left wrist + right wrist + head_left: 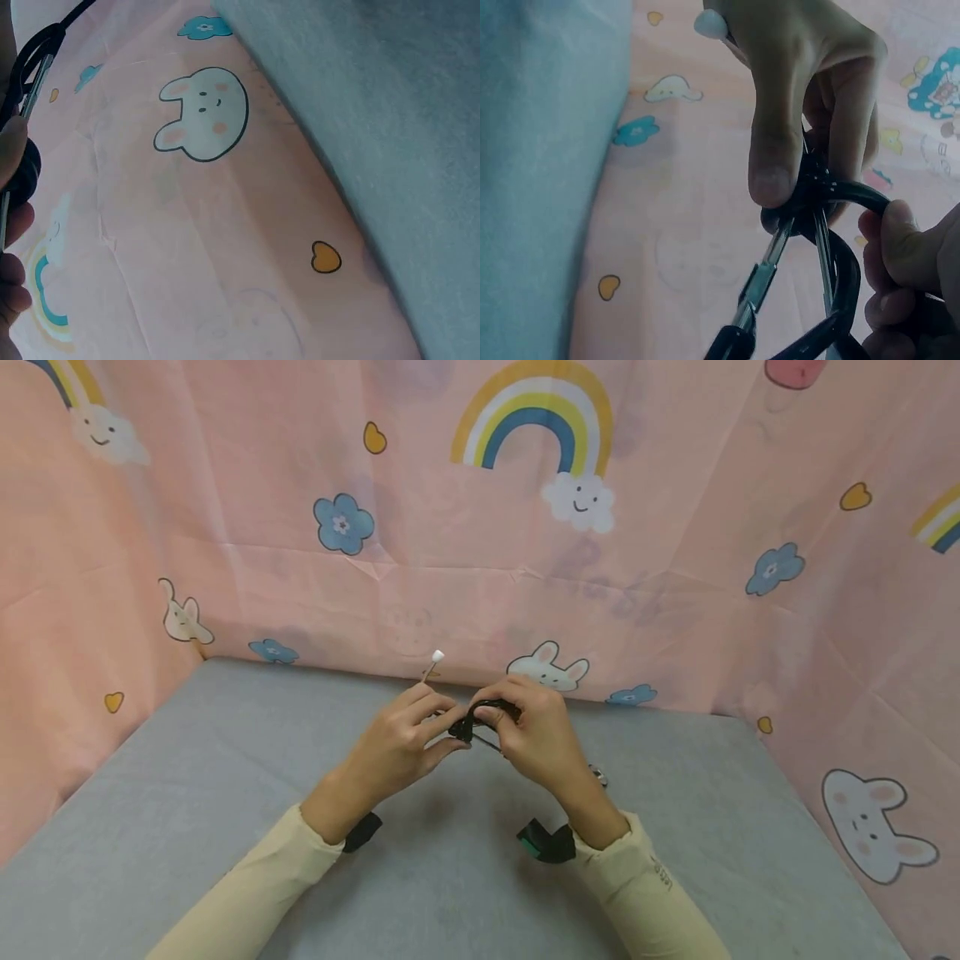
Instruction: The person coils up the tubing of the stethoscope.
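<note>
Pale sleeves [247,877] reach in from the near side over the grey bench [735,827]. Held up between the left hand [401,739] and the right hand [536,735] is what looks like a stethoscope [467,727]. On the left, the fingers pinch the bunched black tubing [847,289] beside its metal tubes [763,281]; on the right, they nip a loop. Probably light overall: the tubing soft, slightly grippy and apt to spring loose, the metal stiffer and slicker. Best gripped at the bunch's middle, sparing the white tip [438,656].
</note>
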The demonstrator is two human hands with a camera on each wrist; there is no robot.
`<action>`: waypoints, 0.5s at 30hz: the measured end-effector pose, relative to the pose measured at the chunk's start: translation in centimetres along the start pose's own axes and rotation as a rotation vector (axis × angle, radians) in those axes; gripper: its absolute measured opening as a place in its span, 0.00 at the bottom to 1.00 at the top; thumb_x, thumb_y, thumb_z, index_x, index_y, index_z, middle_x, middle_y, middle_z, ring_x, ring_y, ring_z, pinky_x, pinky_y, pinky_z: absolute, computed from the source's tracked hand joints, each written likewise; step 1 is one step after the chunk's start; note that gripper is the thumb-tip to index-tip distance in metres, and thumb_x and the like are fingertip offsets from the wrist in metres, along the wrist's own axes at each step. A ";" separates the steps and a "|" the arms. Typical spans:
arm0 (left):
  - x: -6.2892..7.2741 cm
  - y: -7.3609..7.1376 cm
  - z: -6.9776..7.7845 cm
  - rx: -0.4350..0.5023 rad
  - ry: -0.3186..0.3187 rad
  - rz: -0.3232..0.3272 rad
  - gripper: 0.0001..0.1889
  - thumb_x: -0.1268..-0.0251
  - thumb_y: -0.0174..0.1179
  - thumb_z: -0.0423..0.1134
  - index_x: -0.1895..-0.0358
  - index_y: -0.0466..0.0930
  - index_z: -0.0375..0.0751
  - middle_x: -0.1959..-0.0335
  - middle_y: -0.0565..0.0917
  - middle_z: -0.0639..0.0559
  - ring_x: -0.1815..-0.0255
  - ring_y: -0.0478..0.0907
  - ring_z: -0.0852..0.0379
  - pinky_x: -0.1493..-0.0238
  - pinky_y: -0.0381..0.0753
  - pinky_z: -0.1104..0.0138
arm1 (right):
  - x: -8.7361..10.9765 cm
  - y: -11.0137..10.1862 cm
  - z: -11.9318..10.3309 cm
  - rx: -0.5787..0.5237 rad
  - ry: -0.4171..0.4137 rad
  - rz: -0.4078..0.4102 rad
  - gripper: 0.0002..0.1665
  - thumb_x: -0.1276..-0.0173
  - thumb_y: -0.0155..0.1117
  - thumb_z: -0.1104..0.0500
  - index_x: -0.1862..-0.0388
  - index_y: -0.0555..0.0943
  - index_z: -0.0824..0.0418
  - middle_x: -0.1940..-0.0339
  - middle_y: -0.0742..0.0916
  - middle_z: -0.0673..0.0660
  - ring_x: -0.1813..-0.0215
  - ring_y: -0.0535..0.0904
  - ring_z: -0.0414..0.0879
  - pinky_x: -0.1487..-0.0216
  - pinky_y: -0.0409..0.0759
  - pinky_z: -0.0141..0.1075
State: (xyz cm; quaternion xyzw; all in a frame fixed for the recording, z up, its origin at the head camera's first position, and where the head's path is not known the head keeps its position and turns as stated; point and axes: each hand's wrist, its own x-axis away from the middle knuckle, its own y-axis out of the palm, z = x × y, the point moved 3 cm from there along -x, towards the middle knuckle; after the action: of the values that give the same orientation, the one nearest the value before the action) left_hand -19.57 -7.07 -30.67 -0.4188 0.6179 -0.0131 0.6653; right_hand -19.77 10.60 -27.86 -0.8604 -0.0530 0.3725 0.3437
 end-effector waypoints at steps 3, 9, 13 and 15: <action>0.1 0.0 0.0 0.034 0.049 0.032 0.19 0.53 0.79 0.38 0.57 0.88 0.35 0.61 0.85 0.48 0.62 0.77 0.54 0.61 0.79 0.68 | -0.1 -0.4 0.2 0.001 0.005 -0.028 0.04 0.34 0.68 0.61 0.62 0.88 0.56 0.64 0.86 0.51 0.71 0.73 0.39 0.70 0.75 0.32; 0.1 -0.2 0.1 0.149 0.184 0.126 0.21 0.58 0.80 0.36 0.57 0.89 0.34 0.63 0.86 0.47 0.61 0.80 0.52 0.58 0.82 0.67 | -0.4 -2.2 1.3 -0.103 -0.012 -0.149 0.06 0.36 0.70 0.60 0.60 0.89 0.55 0.66 0.85 0.50 0.72 0.72 0.40 0.70 0.73 0.31; -0.1 -0.5 0.4 0.212 0.225 0.157 0.17 0.52 0.78 0.37 0.57 0.89 0.35 0.63 0.87 0.47 0.61 0.81 0.52 0.56 0.83 0.67 | -0.4 -3.3 2.5 -0.255 -0.090 -0.255 0.07 0.35 0.69 0.65 0.59 0.89 0.58 0.66 0.85 0.52 0.71 0.72 0.41 0.69 0.73 0.31; -0.1 -0.5 0.6 0.236 0.230 0.163 0.16 0.49 0.77 0.38 0.57 0.89 0.36 0.63 0.88 0.47 0.61 0.82 0.52 0.56 0.83 0.67 | -0.4 -3.4 3.1 -0.337 -0.126 -0.297 0.08 0.36 0.68 0.68 0.59 0.88 0.62 0.65 0.85 0.53 0.69 0.72 0.41 0.68 0.74 0.31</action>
State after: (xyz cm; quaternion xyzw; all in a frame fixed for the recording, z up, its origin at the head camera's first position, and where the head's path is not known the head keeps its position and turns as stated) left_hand -18.84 -7.00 -30.36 -0.2823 0.7160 -0.0794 0.6335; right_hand -21.58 14.76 -27.01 -0.8634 -0.2617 0.3570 0.2421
